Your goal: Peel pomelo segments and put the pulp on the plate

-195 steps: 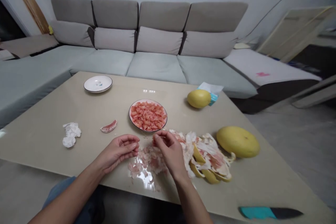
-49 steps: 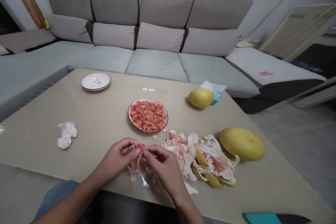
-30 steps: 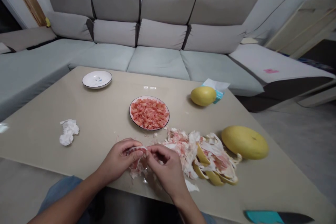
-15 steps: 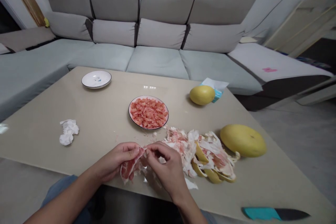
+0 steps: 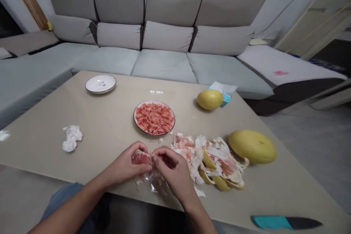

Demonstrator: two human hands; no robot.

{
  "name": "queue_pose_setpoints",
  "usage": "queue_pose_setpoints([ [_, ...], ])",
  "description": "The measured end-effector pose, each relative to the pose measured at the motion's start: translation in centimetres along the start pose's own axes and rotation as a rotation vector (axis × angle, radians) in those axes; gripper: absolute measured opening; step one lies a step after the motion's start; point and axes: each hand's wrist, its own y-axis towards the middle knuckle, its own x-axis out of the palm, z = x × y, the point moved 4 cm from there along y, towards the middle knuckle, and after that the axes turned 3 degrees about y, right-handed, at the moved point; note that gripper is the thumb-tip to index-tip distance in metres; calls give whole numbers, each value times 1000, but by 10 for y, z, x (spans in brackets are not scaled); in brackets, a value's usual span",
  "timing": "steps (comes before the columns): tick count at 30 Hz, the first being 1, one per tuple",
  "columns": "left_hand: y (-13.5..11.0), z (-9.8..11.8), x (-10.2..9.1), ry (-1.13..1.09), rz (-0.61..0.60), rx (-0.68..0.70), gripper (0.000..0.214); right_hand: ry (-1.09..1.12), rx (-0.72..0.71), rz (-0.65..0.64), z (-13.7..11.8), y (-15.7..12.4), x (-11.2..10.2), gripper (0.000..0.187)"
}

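Note:
My left hand [image 5: 124, 166] is closed around a pink pomelo segment [image 5: 140, 158] just above the table's near edge. My right hand [image 5: 172, 170] pinches the segment's skin at its right end, so both hands meet on it. Scraps of white membrane [image 5: 153, 183] lie under my hands. Just beyond them stands a plate [image 5: 154, 117] heaped with pink fruit pieces. To my right lies a pile of peel and pith [image 5: 212, 161].
A beige table [image 5: 109, 117] with a grey sofa [image 5: 164, 40] behind it. An empty white plate [image 5: 100, 83], crumpled tissue [image 5: 71, 138], two whole pomelos [image 5: 252, 146] [image 5: 210, 99], a tissue pack [image 5: 225, 91], and a teal-handled knife [image 5: 285, 222] at the near right edge.
The loose segment that lay on the table is now in my hands. Over the last second my fingers have worked its skin open, and the pink flesh now faces up.

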Motion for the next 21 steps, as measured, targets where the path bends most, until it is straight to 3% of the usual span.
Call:
queue_pose_setpoints([
  [3, 1, 7, -5, 154, 85, 123, 24, 106, 84, -30, 3, -1, 0, 21],
  [8, -3, 2, 0, -72, -55, -59, 31, 93, 39, -84, 0, -1, 2, 27],
  [11, -5, -1, 2, -104, -80, -62, 39, 34, -49, -65, -1, 0, 1, 20],
  [14, -4, 0, -1, 15, 24, 20, 44, 60, 11, -40, 4, 1, 0, 23],
  [17, -3, 8, -5, 203, 145, 173, 24, 134, 82, -56, 8, 0, 1, 27],
  [21, -2, 14, -4, 218, 63, 183, 28, 233, 129, -50, 10, 0, 0, 30],
])
